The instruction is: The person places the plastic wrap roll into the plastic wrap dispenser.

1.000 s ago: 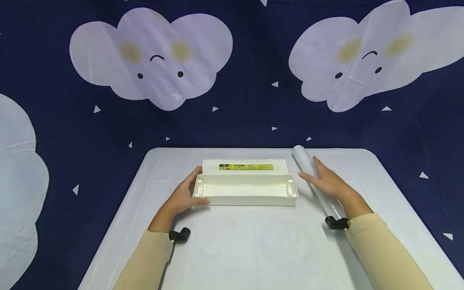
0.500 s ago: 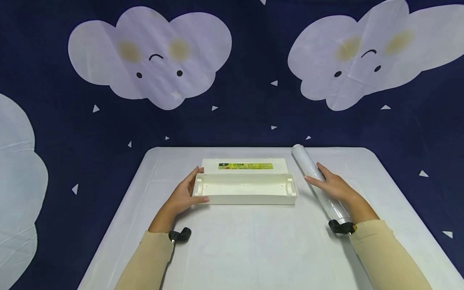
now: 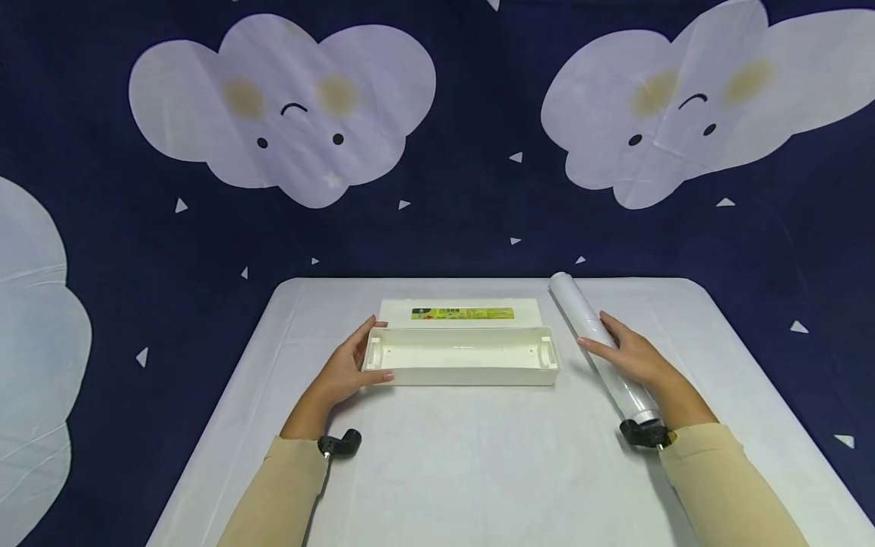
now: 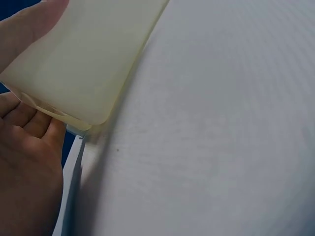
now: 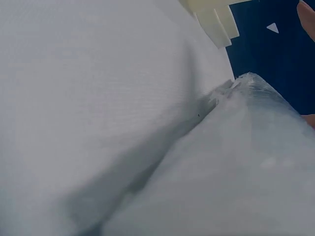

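Box at left hand, film roll at right hand

Left hand (image 3: 344, 370): grips the left end of the white plastic dispenser box (image 3: 465, 377), thumb on the front wall, fingers behind. Right hand (image 3: 639, 358): holds the roll of clear film (image 3: 620, 387) mid-length, thumb across the top; the fingers on the far side are partly hidden from me. The roll lies aslant, right of the box and apart from it; its near end overlaps the black wrist device (image 3: 645, 434). The box stands open, with 2 end fittings inside; its lid (image 3: 393, 313) lies behind it, bearing 1 yellow-green label (image 3: 462, 313). Covering below: white tablecloth (image 3: 472, 463). Behind: dark blue cloud-print cloth (image 3: 478, 205).
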Demonstrator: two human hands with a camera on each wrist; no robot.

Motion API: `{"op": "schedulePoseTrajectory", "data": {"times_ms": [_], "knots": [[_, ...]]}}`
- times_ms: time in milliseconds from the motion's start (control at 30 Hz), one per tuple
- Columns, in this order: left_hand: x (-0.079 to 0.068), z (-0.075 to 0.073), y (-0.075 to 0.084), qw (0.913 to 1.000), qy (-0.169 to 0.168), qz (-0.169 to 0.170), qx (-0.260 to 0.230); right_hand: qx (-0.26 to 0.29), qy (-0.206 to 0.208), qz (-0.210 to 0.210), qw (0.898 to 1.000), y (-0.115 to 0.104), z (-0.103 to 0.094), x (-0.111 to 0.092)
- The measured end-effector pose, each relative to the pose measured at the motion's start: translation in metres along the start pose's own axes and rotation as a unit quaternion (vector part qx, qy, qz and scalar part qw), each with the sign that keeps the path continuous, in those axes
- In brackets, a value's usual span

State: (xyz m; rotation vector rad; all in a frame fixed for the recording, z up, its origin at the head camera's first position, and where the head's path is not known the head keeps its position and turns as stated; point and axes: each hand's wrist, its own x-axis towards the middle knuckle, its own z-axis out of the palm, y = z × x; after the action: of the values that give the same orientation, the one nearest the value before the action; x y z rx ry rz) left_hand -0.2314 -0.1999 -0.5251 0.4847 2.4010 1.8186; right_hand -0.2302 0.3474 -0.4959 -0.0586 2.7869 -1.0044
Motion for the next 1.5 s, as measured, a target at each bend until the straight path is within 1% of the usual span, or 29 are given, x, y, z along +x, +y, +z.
{"op": "schedulePoseTrajectory", "data": {"times_ms": [300,533,633,900,1067,1300,1500], "knots": [[0.000,0.000,-0.002,1.0000,-0.001,-0.003,-0.005,0.066,0.003,-0.004,0.998,0.005,0.002,-0.003],[0.001,-0.001,-0.002,0.9990,-0.012,0.001,-0.042,0.094,0.005,-0.005,0.996,0.004,0.003,-0.007],[0.002,-0.002,-0.002,0.9985,-0.019,0.005,-0.051,0.104,0.008,-0.008,0.994,0.004,0.003,-0.009],[0.004,-0.003,-0.002,0.9983,-0.026,-0.006,-0.052,0.098,0.013,-0.004,0.995,0.004,0.004,-0.009],[0.004,-0.004,-0.002,0.9983,-0.028,-0.013,-0.049,0.087,0.014,0.007,0.996,0.004,0.003,-0.010],[0.005,-0.006,-0.003,0.9981,-0.023,-0.022,-0.052,0.076,0.017,0.013,0.997,0.007,0.005,-0.010],[0.006,-0.004,-0.005,0.9984,-0.013,-0.030,-0.046,0.072,0.026,0.007,0.997,0.008,0.005,-0.010]]}}
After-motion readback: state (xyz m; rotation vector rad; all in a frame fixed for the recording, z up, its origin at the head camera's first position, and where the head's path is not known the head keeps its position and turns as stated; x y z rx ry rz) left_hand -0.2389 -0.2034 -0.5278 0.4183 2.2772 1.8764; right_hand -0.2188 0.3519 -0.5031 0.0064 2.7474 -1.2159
